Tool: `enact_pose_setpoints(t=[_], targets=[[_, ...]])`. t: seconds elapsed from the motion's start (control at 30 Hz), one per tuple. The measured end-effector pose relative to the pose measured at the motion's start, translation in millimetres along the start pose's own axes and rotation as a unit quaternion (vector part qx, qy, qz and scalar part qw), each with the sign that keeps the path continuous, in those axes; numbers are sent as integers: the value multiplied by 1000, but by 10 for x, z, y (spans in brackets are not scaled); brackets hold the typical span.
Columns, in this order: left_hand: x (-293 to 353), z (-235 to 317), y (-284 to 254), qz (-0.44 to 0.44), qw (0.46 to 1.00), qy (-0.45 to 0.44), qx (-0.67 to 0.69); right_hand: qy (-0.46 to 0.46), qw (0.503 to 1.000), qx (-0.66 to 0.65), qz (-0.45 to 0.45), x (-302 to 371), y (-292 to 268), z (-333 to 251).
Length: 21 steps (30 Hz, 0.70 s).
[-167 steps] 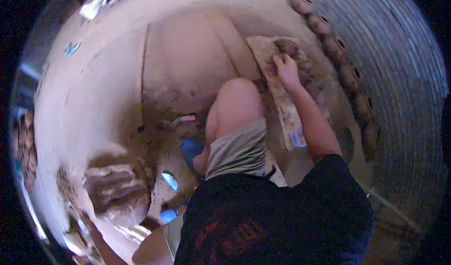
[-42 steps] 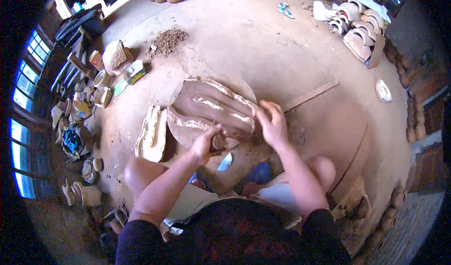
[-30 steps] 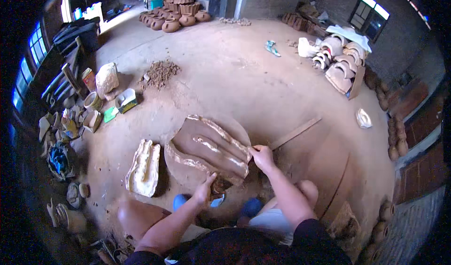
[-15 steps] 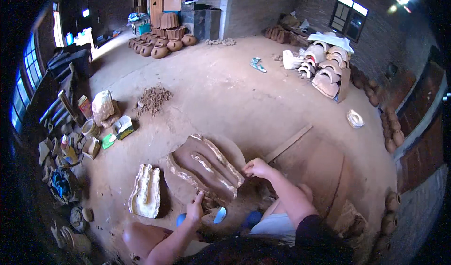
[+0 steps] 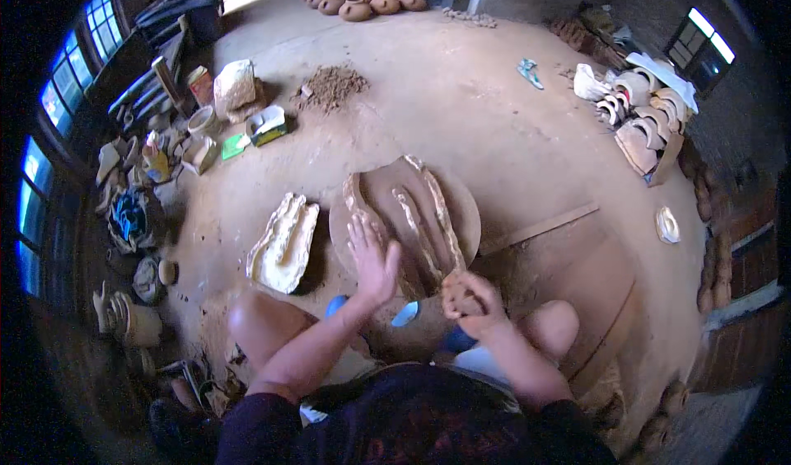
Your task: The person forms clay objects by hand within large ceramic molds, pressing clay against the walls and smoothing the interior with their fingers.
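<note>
fingers [image 5: 360, 232] of the left hand [image 5: 376, 272] are straight and slightly fanned, the palm down and gripping nothing; they lie flat over the left rim of a clay-lined mould [image 5: 416, 215]. the right hand [image 5: 480, 298] has its fingers curled around what looks like a brown clay lump [image 5: 463, 303], just at the mould's near right corner; whether it touches the rim is hard to tell.

the mould sits on a round board [image 5: 466, 216] on the floor, ahead of both hands and between the left palm and the right knuckles. its long axis runs away from the person, leaning a little leftward at the far end. the right hand is nearer its close end, the left farther along its side. a pale empty mould [image 5: 284, 246] lies to the left, apart from the board.
</note>
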State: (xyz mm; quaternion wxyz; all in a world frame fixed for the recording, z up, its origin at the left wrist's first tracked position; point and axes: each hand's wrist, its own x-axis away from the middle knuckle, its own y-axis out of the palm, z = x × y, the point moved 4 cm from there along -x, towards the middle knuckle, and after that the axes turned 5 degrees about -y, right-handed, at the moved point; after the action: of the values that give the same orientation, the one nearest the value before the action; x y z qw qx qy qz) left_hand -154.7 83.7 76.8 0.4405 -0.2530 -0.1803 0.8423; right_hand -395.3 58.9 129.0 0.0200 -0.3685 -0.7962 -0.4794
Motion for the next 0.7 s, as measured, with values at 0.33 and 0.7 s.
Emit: enact_pose_setpoints(t=[0.33,0.7], targets=[[9,330,23,-103,892,-294,328,-680,616,313,245,645,686,-1178],[364,1692,-277,-293,655,-420,557,-543,444,709,-66,132,1308,-530]])
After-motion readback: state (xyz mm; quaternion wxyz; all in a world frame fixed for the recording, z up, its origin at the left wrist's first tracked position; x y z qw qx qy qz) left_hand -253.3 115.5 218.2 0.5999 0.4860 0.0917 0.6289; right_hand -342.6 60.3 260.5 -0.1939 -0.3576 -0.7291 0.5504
